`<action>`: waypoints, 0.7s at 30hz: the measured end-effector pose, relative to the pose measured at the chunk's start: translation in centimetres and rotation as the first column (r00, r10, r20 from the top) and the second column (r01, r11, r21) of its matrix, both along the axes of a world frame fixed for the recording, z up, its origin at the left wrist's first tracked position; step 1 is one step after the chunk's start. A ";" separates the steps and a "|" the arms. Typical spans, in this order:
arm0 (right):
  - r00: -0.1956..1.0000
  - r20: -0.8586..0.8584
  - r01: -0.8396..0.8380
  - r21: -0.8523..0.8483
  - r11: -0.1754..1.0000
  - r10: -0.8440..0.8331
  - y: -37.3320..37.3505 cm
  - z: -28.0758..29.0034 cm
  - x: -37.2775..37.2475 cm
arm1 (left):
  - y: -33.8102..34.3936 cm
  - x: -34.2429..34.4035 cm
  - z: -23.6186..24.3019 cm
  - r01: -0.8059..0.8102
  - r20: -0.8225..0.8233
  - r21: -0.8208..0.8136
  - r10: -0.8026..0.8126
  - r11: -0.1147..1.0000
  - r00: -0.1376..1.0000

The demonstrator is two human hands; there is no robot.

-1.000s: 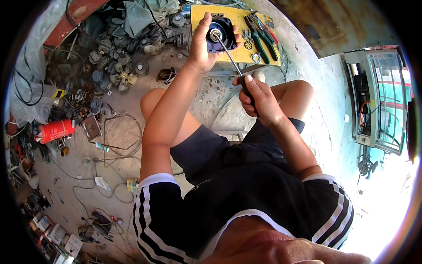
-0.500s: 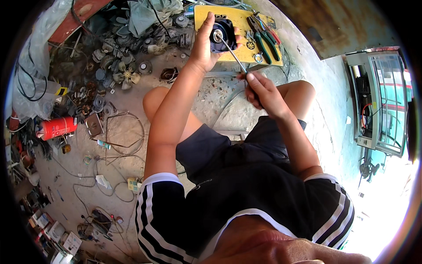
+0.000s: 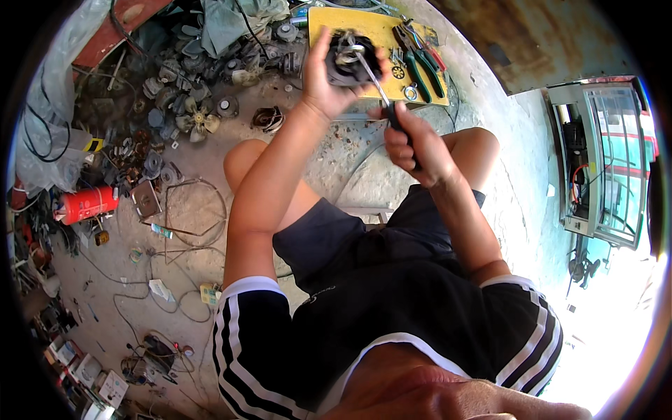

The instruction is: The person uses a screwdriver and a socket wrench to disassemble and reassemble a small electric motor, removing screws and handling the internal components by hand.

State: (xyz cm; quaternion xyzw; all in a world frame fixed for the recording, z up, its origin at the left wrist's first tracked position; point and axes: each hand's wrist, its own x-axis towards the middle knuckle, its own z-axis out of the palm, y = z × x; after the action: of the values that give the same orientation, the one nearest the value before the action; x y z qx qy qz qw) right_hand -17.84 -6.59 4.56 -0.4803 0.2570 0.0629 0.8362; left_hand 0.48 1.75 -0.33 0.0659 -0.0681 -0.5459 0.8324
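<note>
My left hand [image 3: 325, 87] is closed around a black motor housing [image 3: 339, 70], thumb on its left side and fingertips at its right. The housing is blurred, and a shiny ring-shaped metal part [image 3: 352, 51] shows at its middle. In my closed right hand [image 3: 420, 143] is a screwdriver [image 3: 374, 82] with a black handle. Its shaft slants up and left to the metal part; whether the tip sits inside or against it I cannot make out. Under the housing lies a yellow board [image 3: 325, 15], holding green-handled pliers [image 3: 420, 78], small screws and a metal ring [image 3: 410, 92].
Old motors and a fan blade [image 3: 199, 120] are heaped on the floor at the left. A red cylinder [image 3: 87, 204] lies below them, near a bent wire frame [image 3: 199, 213]. Cables cross the floor. At the right stands a glass-fronted cabinet [image 3: 609, 161].
The motor housing has tilted in my left hand, and the metal part at its middle now stands out. My right hand has turned a little, showing more of the screwdriver's handle.
</note>
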 end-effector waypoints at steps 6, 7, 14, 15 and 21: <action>0.994 -0.105 -0.049 -0.136 0.989 0.034 0.0 1.5 2.9 | -0.8 -0.7 -0.6 -0.124 0.123 0.217 0.099 0.968 0.987; 0.992 -0.114 -0.065 -0.185 0.981 0.045 -0.2 1.4 3.0 | -0.7 -0.7 -0.3 -0.173 0.089 0.297 0.153 0.939 0.984; 0.978 -0.177 -0.181 -0.470 0.864 0.109 -2.1 2.3 2.8 | -1.1 1.2 -2.0 -0.140 -0.005 0.206 0.144 0.969 0.990; 0.979 -0.172 -0.183 -0.513 0.839 0.109 -2.3 2.5 2.5 | -1.2 1.2 -1.7 -0.167 -0.008 0.241 0.174 0.956 0.985; 0.990 -0.120 -0.141 -0.724 0.676 0.078 -4.4 3.6 0.5 | -1.2 2.1 -2.0 -0.265 0.044 0.290 0.264 0.920 0.964</action>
State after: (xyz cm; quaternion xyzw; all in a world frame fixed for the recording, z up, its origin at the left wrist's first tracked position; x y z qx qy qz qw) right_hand -17.33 -10.94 8.16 -0.7852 0.2645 0.0242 0.5594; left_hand 2.62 0.59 -2.32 0.1983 0.0213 -0.4325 0.8793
